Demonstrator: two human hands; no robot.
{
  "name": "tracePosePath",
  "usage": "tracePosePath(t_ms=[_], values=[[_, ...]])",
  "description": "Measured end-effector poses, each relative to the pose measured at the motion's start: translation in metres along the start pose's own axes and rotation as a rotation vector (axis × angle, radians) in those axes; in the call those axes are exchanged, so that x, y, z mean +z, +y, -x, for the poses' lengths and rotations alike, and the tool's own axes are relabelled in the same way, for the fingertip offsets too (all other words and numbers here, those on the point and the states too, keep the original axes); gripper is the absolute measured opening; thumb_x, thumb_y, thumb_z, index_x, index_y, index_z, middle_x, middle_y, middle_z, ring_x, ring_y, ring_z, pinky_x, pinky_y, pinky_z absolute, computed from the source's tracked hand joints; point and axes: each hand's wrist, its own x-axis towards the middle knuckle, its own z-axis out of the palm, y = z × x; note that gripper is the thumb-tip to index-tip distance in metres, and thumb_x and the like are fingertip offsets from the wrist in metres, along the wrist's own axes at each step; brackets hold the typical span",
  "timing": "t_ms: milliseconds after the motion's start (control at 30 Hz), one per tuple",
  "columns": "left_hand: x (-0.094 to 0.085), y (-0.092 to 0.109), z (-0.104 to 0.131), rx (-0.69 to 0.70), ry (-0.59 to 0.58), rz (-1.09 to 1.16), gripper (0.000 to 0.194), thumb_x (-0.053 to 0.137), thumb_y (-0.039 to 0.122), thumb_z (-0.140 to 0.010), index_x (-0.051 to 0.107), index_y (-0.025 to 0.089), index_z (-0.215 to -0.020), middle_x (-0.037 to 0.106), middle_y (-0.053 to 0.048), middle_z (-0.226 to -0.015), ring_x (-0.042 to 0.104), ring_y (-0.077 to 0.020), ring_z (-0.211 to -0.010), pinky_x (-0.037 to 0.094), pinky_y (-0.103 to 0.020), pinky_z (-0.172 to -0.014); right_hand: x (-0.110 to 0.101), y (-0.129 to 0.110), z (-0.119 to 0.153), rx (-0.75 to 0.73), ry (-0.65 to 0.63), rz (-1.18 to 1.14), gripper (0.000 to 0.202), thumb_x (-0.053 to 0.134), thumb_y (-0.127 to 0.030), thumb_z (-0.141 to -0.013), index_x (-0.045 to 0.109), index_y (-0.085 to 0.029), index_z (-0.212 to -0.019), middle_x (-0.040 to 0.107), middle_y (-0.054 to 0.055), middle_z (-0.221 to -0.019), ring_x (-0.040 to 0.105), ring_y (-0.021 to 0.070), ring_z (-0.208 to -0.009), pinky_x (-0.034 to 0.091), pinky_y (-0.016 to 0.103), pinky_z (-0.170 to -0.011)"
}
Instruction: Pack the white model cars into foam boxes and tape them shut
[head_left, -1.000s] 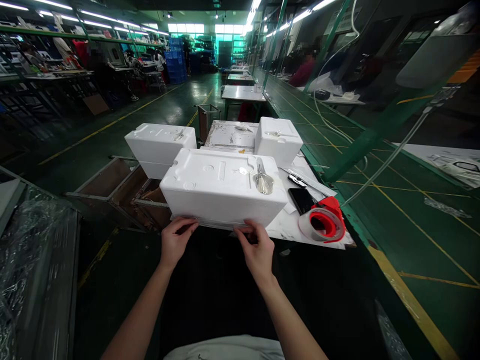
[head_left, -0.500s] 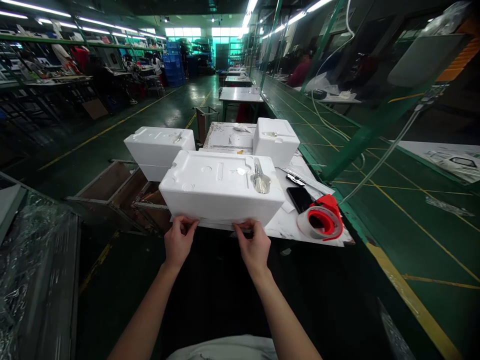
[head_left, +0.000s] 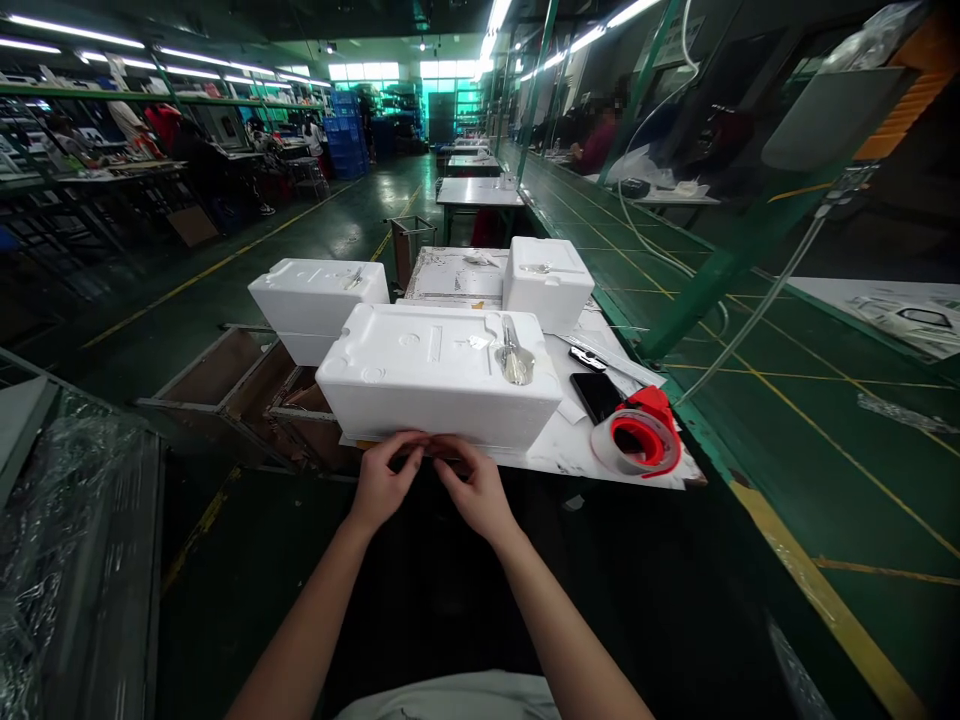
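A long white foam box (head_left: pixel 442 400) stands at the near edge of the white table (head_left: pixel 555 455). A clear plastic bag lies in the recess at the right of its top. My left hand (head_left: pixel 388 478) and my right hand (head_left: pixel 472 485) meet low at the middle of the box's front side. Fingers of both hands are bent, with the tips close together against the lower edge. Whatever lies between the fingertips is too small to make out. To the right rests a red tape dispenser (head_left: pixel 660 425) with a roll of clear tape.
Two more foam boxes stand behind, one left (head_left: pixel 315 300), one right (head_left: pixel 547 280). A black phone (head_left: pixel 596 396) and a black-and-white tool (head_left: pixel 587 358) lie on the right. Metal-framed bins (head_left: pixel 217 375) stand left of the table.
Both hands have moved inward along the lower front edge of the box, from well apart to fingertips nearly touching. The box looks unmoved; the view has shifted slightly.
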Motion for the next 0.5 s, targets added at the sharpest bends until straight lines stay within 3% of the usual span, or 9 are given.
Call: tracePosePath(t_ms=[67, 133, 233, 300, 400, 500], values=[[-0.015, -0.001, -0.008, -0.065, -0.043, 0.082, 0.028, 0.066, 0.043, -0.086, 0.079, 0.02, -0.097, 0.083, -0.01, -0.095, 0.079, -0.0286, -0.093, 0.064, -0.043, -0.089, -0.014, 0.001, -0.003, 0.097, -0.015, -0.102, 0.027, 0.068, -0.038, -0.09, 0.073, -0.022, -0.112, 0.078, 0.009, -0.113, 0.073, 0.0271, -0.11, 0.06, 0.04, -0.091], [-0.042, -0.007, -0.011, -0.128, -0.019, 0.131, 0.03, 0.072, 0.045, -0.082, 0.08, 0.019, -0.091, 0.083, -0.011, -0.092, 0.079, -0.0311, -0.091, 0.065, -0.046, -0.088, -0.039, 0.006, 0.003, 0.168, 0.074, -0.145, 0.031, 0.072, -0.045, -0.088, 0.075, -0.022, -0.108, 0.079, 0.011, -0.112, 0.073, 0.0293, -0.11, 0.061, 0.038, -0.083], [-0.084, -0.024, -0.013, -0.203, 0.176, 0.153, 0.028, 0.073, 0.044, -0.078, 0.078, 0.017, -0.088, 0.082, -0.011, -0.088, 0.079, -0.0303, -0.085, 0.065, -0.045, -0.084, -0.076, 0.018, 0.027, 0.216, 0.36, -0.171, 0.038, 0.078, -0.05, -0.084, 0.075, -0.021, -0.107, 0.079, 0.012, -0.11, 0.073, 0.0309, -0.11, 0.061, 0.035, -0.074], [-0.103, -0.037, -0.023, -0.236, 0.339, 0.146, 0.028, 0.069, 0.043, -0.08, 0.074, 0.018, -0.09, 0.079, -0.008, -0.085, 0.078, -0.0274, -0.083, 0.065, -0.042, -0.08, -0.088, 0.023, 0.044, 0.217, 0.515, -0.162, 0.041, 0.08, -0.05, -0.082, 0.074, -0.021, -0.11, 0.078, 0.013, -0.113, 0.073, 0.031, -0.11, 0.061, 0.034, -0.073], [-0.107, -0.048, -0.053, -0.253, 0.418, 0.123, 0.033, 0.062, 0.046, -0.089, 0.071, 0.017, -0.101, 0.077, -0.007, -0.094, 0.075, -0.0247, -0.089, 0.064, -0.038, -0.078, -0.08, 0.02, 0.058, 0.224, 0.524, -0.125, 0.04, 0.08, -0.051, -0.082, 0.075, -0.021, -0.107, 0.078, 0.013, -0.112, 0.073, 0.031, -0.105, 0.061, 0.037, -0.073], [-0.092, -0.045, -0.085, -0.224, 0.328, 0.069, 0.037, 0.06, 0.046, -0.098, 0.07, 0.013, -0.11, 0.074, -0.006, -0.103, 0.073, -0.0235, -0.092, 0.062, -0.038, -0.079, -0.055, 0.007, 0.053, 0.24, 0.326, -0.094, 0.039, 0.076, -0.055, -0.084, 0.078, -0.02, -0.101, 0.078, 0.012, -0.105, 0.073, 0.03, -0.097, 0.061, 0.038, -0.073]])
